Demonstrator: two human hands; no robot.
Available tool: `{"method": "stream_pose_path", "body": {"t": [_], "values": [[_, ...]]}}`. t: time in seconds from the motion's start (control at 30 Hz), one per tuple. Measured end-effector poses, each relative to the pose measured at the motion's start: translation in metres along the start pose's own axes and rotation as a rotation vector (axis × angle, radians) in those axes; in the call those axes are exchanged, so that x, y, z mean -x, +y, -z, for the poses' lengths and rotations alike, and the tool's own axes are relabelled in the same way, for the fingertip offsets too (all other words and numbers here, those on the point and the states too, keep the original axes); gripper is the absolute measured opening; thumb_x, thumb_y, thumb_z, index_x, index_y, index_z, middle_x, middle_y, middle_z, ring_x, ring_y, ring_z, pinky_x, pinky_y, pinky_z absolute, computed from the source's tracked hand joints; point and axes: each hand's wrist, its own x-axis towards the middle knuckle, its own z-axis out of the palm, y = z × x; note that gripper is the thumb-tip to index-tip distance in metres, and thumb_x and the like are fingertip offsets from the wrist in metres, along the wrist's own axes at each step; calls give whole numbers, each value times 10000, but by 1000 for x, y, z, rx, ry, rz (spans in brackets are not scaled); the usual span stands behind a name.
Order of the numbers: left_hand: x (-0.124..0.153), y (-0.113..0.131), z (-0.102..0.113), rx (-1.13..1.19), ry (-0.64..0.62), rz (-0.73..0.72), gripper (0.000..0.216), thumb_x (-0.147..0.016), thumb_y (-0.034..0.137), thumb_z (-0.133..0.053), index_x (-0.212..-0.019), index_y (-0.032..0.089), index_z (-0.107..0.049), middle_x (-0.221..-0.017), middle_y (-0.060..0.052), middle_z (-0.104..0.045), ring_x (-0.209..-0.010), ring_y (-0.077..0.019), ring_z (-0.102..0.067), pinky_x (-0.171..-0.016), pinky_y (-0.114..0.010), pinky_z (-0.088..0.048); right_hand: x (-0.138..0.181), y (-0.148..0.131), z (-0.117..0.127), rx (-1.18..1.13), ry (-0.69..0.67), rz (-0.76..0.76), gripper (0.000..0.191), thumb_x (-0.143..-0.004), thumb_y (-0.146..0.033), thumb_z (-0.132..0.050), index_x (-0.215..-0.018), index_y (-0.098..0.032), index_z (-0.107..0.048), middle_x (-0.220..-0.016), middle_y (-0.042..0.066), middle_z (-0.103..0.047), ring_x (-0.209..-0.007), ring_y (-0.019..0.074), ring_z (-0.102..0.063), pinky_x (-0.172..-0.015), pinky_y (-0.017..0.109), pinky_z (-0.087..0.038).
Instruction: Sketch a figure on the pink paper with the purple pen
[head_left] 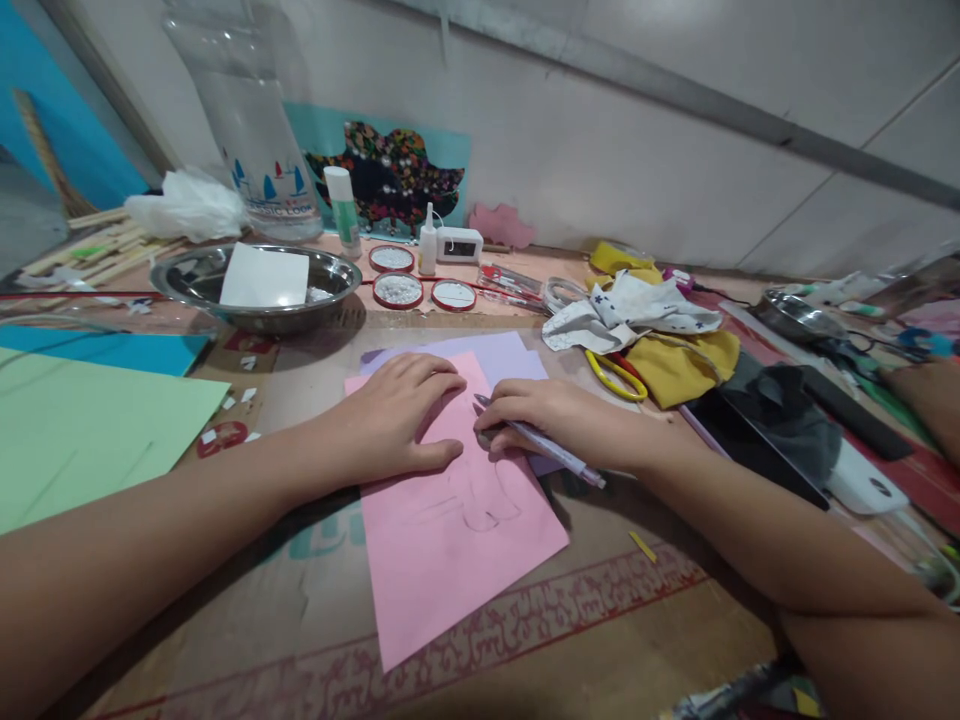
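Note:
A sheet of pink paper (435,590) lies at a slant on the cardboard-covered table, with faint dark drawn lines on its middle. Flat on its upper left part rests my left hand (401,415), fingers stretched and thumb apart. My right hand (540,415) is closed around a slim pale pen (562,458) over the paper's right side. The pen's tip end points up and left, and its back end sticks out below the hand. Lilac paper (502,350) shows from under the pink sheet.
Behind stand a steel bowl (262,318) with white card in it, a glue stick (343,210), a small glue bottle (427,245) and a water jug (247,130). Green paper (90,430) lies left. At right are yellow-handled scissors (616,378), cloths and a dark tablet (757,440). Another person's hand (926,395) shows far right.

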Motion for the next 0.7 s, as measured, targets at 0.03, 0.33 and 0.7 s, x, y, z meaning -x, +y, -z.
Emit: {"method": "stream_pose_path", "body": {"t": [0.03,0.33,0.7], "values": [[0,0,0,-4,-3,0,708,-833,527,-691,-1425,153,-585,-1488,-187,-572,-1417,-393,-490,-1213,-562,-375,0,0,-2,21,12,-9,203,-1004,-330,-667,-1147,-236,-776,-1078,74,-727,-974,218,-707,-858,324,-533],[0,2,2,-4,-15,9,722,-836,528,-693,-1437,143,-581,-1498,-189,-567,-1423,-395,-484,-1218,-562,-372,0,-4,0,43,-40,-1,185,-1025,-299,-631,-1128,-218,-761,-1068,66,-701,-959,204,-701,-845,304,-522],[0,3,3,22,4,9,679,-838,523,-694,-1407,165,-591,-1484,-180,-581,-1414,-397,-494,-1206,-571,-388,-5,42,-5,165,378,-145,176,-981,-363,-676,-1061,-227,-754,-1013,73,-717,-940,230,-670,-867,362,-507]]}}
